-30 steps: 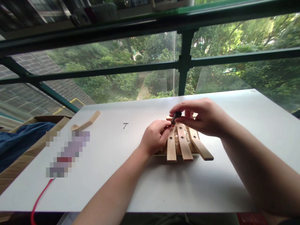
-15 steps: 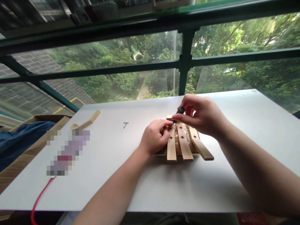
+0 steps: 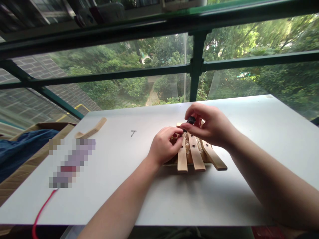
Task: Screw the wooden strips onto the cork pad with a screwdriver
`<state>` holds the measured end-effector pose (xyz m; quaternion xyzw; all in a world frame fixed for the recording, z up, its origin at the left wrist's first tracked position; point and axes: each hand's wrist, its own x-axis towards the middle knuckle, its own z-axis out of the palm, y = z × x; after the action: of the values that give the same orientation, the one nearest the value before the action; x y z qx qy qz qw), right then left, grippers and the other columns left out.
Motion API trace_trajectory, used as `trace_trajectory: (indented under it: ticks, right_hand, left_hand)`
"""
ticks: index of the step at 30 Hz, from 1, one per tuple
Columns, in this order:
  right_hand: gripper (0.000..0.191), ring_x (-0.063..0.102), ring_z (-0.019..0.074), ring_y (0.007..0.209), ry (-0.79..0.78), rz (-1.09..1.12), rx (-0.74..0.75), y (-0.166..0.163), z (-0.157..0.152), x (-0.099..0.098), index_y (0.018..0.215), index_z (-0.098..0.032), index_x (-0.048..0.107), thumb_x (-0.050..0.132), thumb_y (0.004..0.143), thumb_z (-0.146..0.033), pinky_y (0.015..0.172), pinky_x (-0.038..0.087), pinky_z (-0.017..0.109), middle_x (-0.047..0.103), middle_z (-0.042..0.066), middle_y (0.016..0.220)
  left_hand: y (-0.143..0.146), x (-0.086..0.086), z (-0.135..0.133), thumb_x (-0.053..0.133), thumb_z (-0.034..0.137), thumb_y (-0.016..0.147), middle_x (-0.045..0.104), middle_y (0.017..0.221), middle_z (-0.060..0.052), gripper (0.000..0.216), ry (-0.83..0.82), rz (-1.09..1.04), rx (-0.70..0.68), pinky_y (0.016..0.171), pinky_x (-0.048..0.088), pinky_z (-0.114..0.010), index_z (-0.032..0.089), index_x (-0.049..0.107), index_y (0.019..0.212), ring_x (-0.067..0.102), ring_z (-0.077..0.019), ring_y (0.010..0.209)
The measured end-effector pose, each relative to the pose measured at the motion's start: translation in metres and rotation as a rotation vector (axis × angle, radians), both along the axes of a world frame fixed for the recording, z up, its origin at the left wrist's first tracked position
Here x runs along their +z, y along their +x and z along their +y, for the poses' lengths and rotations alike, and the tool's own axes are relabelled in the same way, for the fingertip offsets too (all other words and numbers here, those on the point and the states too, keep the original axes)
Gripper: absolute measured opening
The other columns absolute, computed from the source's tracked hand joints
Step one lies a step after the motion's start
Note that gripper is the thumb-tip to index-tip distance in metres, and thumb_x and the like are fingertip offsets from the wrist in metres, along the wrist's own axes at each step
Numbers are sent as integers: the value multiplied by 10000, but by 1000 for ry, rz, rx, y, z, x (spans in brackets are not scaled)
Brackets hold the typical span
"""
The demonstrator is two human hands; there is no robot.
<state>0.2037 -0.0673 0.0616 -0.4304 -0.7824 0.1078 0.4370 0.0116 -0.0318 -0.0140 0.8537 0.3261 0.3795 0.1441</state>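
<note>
My right hand (image 3: 208, 122) is closed round the black handle of a screwdriver (image 3: 191, 120), which slants down to the left. Its tip is hidden by the fingers of my left hand (image 3: 165, 144), pinched together at the far part of the leftmost wooden slat (image 3: 182, 159). What they pinch cannot be made out. Beside it lie a middle slat (image 3: 198, 159) and a bent right slat (image 3: 215, 157), with dark screw heads in them. The slats rest across a brown, glossy base (image 3: 171, 162), partly covered by my left hand.
Two loose screws (image 3: 133, 133) lie on the white table (image 3: 112, 179). Farther left are a curved wooden piece (image 3: 92, 128) and a blurred-out object with a red cord (image 3: 41, 210). A cardboard box (image 3: 37, 149) holding blue cloth stands at the left edge. Windows with green frames are behind.
My right hand has shifted slightly to the left and turned a little, with the screwdriver in it. My left hand stays almost where it was, and the slats have not moved.
</note>
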Motion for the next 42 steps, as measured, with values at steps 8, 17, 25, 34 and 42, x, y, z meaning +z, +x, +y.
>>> trace_trajectory:
  ticks: [8,17,25,34,42]
  right_hand:
    - [148,562,130,753,3,-87,72,-3,-1,0,895,-143,695,550,863,-139,682,432,261,602,36,847]
    - [105,576,132,716,-113,-47,174,4,-5,3,951,-165,621,526,927,-203,646,438,258,661,19,817]
    - [166,595,153,774,-104,-5,158,4,-5,5,1018,-161,575,538,865,-111,684,446,275,635,29,874]
    - [256,605,160,809,-142,-20,191,5,-5,3,1046,-176,550,523,817,-66,708,450,274,644,36,911]
    - [214,582,147,752,-178,-98,173,4,-4,3,988,-174,567,532,798,-84,674,445,269,643,20,871]
  left_hand:
    - [0,1,-1,628,238,866,687,822,6,116,-62,8,24,735,482,-262,208,683,963,594,-120,693]
    - [0,0,-1,616,167,822,702,891,3,171,-73,12,33,795,505,-274,208,674,977,636,-141,798]
    - [-1,-2,0,572,122,835,713,955,3,230,-85,5,11,834,516,-286,224,681,1010,637,-143,833]
    - [-1,-3,1,556,123,855,695,956,-15,207,-55,-4,13,844,513,-299,208,668,1006,620,-152,843]
    - [-1,-1,1,530,124,853,676,930,-26,183,-75,14,50,827,505,-300,190,663,960,614,-166,885]
